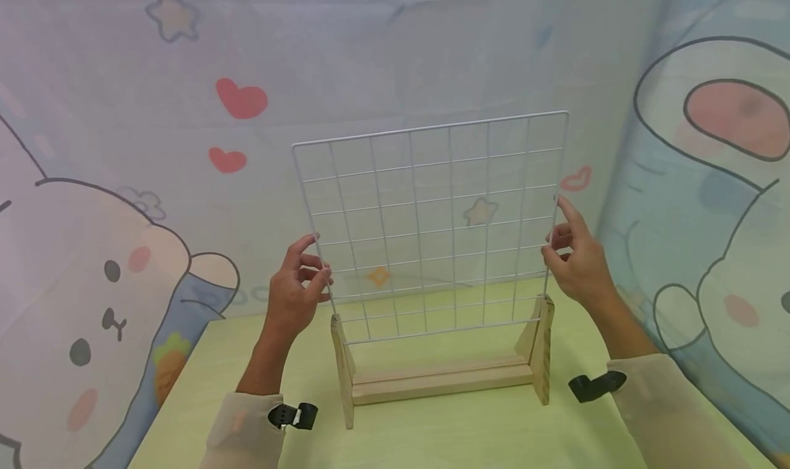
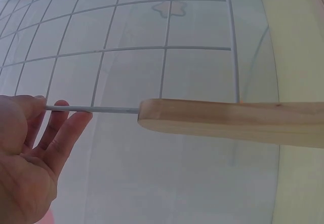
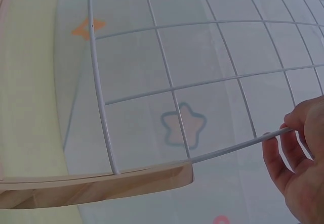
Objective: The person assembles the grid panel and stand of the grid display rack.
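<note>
A white wire grid panel [image 1: 431,225] stands upright between the two side posts of a wooden stand [image 1: 441,380]. My left hand [image 1: 296,287] pinches the panel's left edge wire between thumb and fingers, a little above the left post [image 2: 223,118]. On the opposite side my right hand [image 1: 577,256] holds the right edge wire, its index finger reaching higher along it. The right post [image 3: 126,186] meets the panel's lower corner below that hand. In the head view the grid's bottom wire runs above the stand's wooden crossbar, with a gap between them.
The stand rests on a pale yellow-green table [image 1: 444,435]. Behind it hangs a cloth backdrop [image 1: 370,57] printed with hearts, stars and cartoon animals, which also covers the right side. Black straps [image 1: 293,415] hang at both sleeve cuffs.
</note>
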`<state>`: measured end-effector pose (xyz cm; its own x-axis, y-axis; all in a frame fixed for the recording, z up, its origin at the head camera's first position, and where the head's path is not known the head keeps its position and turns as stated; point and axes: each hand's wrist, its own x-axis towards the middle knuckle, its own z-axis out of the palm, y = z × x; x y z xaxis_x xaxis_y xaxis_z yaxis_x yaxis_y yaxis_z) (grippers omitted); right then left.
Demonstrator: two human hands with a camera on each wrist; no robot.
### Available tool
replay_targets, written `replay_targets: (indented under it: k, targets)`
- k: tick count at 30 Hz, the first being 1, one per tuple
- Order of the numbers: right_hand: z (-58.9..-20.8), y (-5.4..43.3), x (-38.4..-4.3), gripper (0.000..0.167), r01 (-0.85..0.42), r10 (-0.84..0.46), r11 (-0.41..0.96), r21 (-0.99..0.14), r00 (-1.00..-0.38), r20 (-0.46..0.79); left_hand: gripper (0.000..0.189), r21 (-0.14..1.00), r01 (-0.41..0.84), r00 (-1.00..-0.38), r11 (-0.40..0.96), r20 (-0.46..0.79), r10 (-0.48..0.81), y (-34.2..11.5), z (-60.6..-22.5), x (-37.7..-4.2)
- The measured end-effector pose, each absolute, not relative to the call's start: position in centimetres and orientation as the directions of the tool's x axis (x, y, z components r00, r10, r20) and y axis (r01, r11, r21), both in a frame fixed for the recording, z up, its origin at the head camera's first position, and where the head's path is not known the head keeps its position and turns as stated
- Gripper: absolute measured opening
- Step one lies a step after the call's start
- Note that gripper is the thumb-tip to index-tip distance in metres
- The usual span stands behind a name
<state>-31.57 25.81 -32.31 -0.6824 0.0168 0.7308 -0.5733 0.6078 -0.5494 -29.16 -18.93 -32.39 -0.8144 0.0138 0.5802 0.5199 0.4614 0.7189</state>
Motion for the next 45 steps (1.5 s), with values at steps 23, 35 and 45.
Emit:
replay_targets:
  k: [23,35,45]
  targets:
    - [-34.1,25.8,-31.4,0.080,-0.581,-0.011,0.605,-0.545,-0.690,0.724,0.056,0.683,0.540,-0.792,0.492,0.611,0.022,-18.9,-32.9,-28.6]
    - [-35.1,26.0,-31.3,0.081,-0.578,-0.017,0.601,-0.552,-0.700,0.714,0.056,0.711,0.535,-0.805,0.457,0.593,0.020,-18.6,-34.4,-28.7]
    - [-36.4,26.2,-31.4,0.080,-0.556,-0.002,0.633,-0.538,-0.696,0.718,0.056,0.723,0.529,-0.813,0.444,0.582,0.020,-18.3,-35.5,-28.6]
